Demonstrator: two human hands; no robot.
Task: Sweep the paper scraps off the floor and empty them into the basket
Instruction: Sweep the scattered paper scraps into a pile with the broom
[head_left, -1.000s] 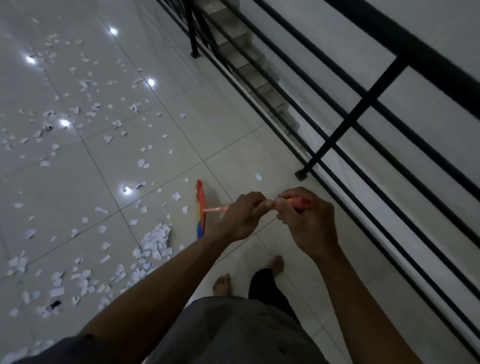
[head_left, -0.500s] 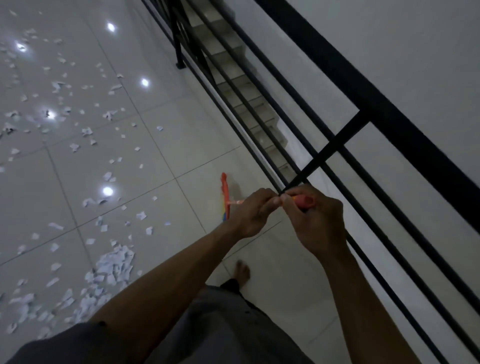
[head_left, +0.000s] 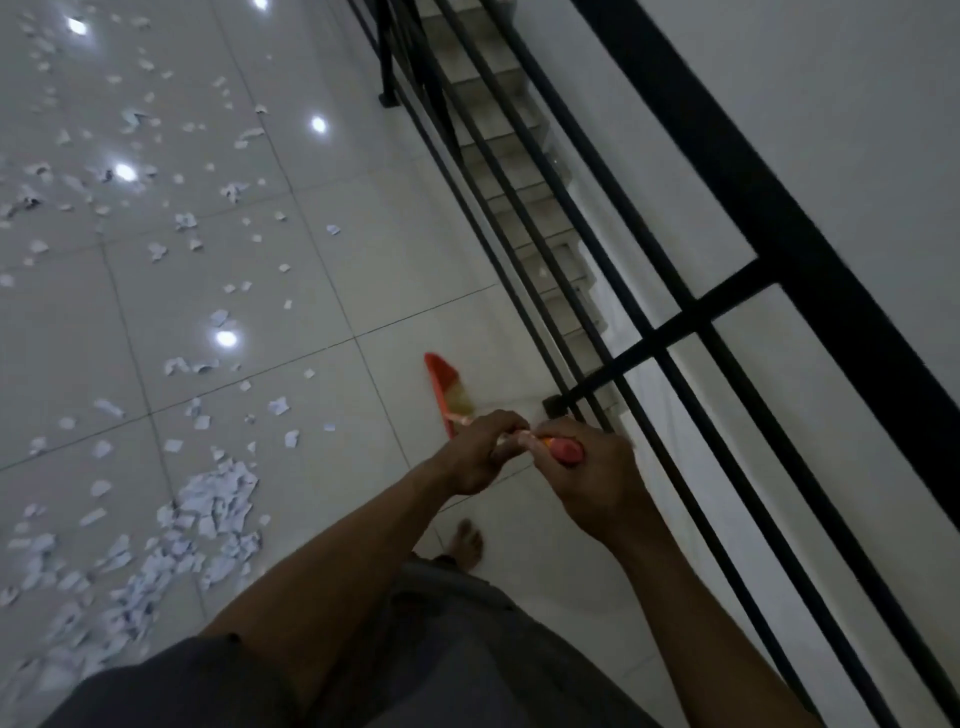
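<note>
I hold a red-handled broom with both hands. Its red and yellow head rests on the pale tiled floor just ahead of me, near the railing. My left hand grips the handle lower down, and my right hand grips the red handle end right behind it. White paper scraps lie scattered across the tiles to the left, and a swept pile sits at lower left, apart from the broom head. No basket is in view.
A black metal railing runs diagonally on the right, its post foot close to my hands. Beyond it a staircase drops away. My bare foot stands on the tile below my hands. Ceiling lights glare off the floor.
The broom head has moved right, away from the scrap pile and toward the railing. My view has turned right and both hands have stayed on the handle.
</note>
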